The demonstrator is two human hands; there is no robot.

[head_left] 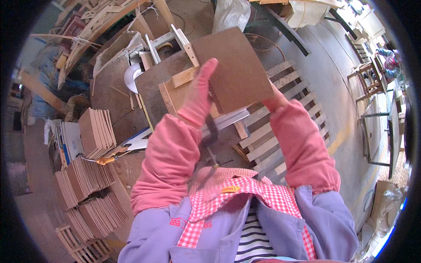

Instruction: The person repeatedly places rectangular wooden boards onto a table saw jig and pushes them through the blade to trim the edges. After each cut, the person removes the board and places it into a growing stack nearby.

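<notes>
Honestly, with a brown board (pixel 237 72) like this, even pressure on both sides keeps it from tipping. It's up and left of the slatted pallet (pixel 258 135) in view, both hands clamped on: left hand (pixel 204 90) on the side away from the pallet, thumb along the face; right hand (pixel 276 100) pallet-side, fingers hidden.

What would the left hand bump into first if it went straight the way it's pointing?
The brown board, which the left hand already touches. Past the board's far edge, the pale plastic looks next in line, but depth is unclear.
</notes>
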